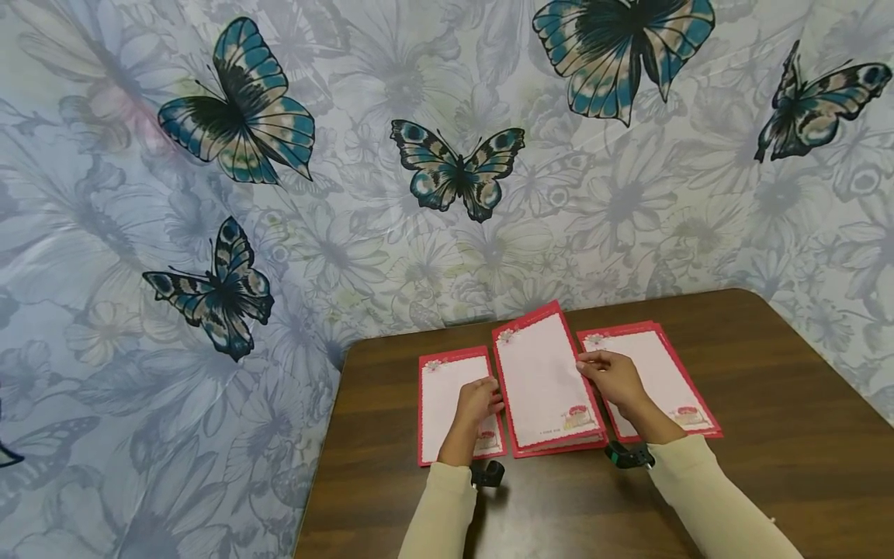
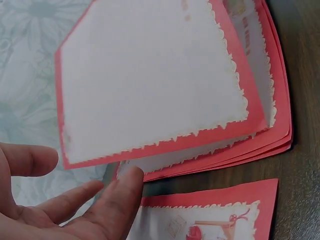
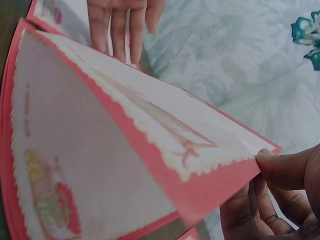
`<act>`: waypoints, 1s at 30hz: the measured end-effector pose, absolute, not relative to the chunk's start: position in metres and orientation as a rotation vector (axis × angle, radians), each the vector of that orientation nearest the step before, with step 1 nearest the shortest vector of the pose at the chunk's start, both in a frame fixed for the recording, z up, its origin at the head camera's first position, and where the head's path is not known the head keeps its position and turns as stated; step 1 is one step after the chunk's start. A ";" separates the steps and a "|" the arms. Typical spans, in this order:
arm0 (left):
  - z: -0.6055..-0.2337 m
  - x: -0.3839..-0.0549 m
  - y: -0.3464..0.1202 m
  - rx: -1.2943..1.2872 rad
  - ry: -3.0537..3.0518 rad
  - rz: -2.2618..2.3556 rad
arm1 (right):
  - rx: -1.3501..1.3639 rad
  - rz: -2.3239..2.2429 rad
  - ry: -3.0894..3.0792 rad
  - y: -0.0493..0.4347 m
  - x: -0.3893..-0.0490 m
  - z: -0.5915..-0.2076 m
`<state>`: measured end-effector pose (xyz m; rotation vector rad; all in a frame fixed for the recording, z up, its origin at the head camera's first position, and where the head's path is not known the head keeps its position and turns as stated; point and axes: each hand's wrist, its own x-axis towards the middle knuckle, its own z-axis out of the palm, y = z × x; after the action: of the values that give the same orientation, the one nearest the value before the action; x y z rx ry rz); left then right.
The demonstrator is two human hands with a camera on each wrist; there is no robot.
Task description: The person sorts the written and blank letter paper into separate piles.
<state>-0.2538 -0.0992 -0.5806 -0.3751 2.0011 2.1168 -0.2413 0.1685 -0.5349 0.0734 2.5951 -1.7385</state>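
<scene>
A red-bordered white sheet of paper point(image 1: 541, 365), printed with flowers and a small picture, is raised at a tilt over a stack of like sheets point(image 2: 282, 100) in the middle of the table. Between thumb and fingers, my right hand point(image 1: 618, 380) pinches this sheet by its right edge; the right wrist view shows the paper bent up from the stack. On the other side, my left hand point(image 1: 478, 404) has its fingers apart beside the sheet's left edge and grips nothing. Below that hand lies the left sheet point(image 1: 438, 404). The right-hand pile point(image 1: 653, 361) is partly behind my right hand.
The brown wooden table point(image 1: 559, 512) stands against a wall covering point(image 1: 391, 272) with flowers and butterflies. Its far edge lies just behind the papers. A black band point(image 1: 628, 456) is on my right wrist, another band point(image 1: 489, 473) on my left.
</scene>
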 end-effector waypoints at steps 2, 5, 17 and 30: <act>-0.580 -0.254 -0.102 -0.378 1.988 2.133 | 0.037 -1.741 2.607 0.164 -0.241 -0.530; -0.578 -0.253 -0.110 -0.384 2.005 2.143 | 0.013 -1.747 2.601 0.158 -0.242 -0.527; -0.571 -0.256 -0.164 -0.478 2.243 2.096 | 0.081 -1.856 2.433 0.110 -0.256 -0.556; -0.586 -0.243 -0.228 -0.660 2.413 2.019 | 0.017 -1.757 2.530 0.034 -0.272 -0.583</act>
<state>-0.2434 -0.2280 -0.5862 -0.6603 2.4129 2.0191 -0.2723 0.0345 -0.5831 0.0168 2.5304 -1.7571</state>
